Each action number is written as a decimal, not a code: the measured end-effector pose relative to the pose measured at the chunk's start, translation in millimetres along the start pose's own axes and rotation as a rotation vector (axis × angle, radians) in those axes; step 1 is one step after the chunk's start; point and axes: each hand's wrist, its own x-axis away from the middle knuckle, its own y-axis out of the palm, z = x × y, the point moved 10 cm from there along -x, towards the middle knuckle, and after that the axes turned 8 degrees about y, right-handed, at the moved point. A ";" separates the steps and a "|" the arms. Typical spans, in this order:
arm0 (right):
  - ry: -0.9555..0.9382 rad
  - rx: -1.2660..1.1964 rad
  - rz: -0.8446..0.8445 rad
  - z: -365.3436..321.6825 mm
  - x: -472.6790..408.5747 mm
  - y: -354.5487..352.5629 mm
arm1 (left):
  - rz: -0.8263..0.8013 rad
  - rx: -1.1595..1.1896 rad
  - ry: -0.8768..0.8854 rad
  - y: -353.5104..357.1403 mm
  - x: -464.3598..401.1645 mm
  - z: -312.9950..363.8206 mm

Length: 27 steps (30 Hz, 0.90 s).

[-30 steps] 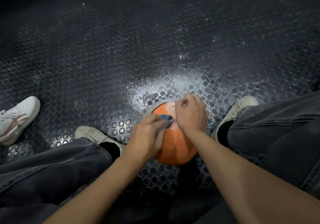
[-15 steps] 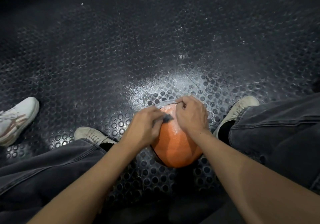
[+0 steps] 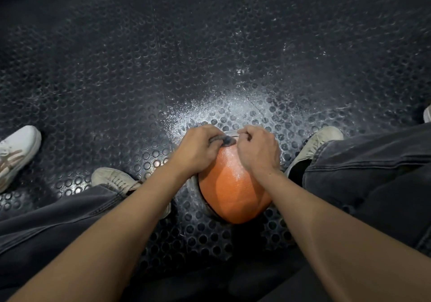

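Orange ball (image 3: 231, 192) looks mid-rubbing: left hand (image 3: 198, 150) pinches a dark pad (image 3: 225, 140) at its far edge, right hand (image 3: 258, 152) curls on it, steadying. The next stroke likely needs even pressure.

Ahead the studded floor (image 3: 210, 56) lies open; beside the orange ball (image 3: 233, 192) room is tight (a pale shoe (image 3: 112, 178) and trouser leg (image 3: 363, 175) each side); its far top is covered by the left grip (image 3: 198, 152), pinching a dark pad (image 3: 225, 140), and the right grip (image 3: 258, 150).
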 end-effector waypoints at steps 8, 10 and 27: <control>-0.072 0.015 -0.071 -15.5 2.6 10.3 | -0.038 0.019 0.034 -15.1 31.0 -14.7; -0.088 0.031 -0.062 -19.1 5.2 8.3 | -0.042 0.004 0.032 -5.0 11.0 -6.9; 0.010 -0.029 -0.042 -1.1 -2.6 -1.0 | -0.195 0.046 -0.093 4.5 2.1 -23.9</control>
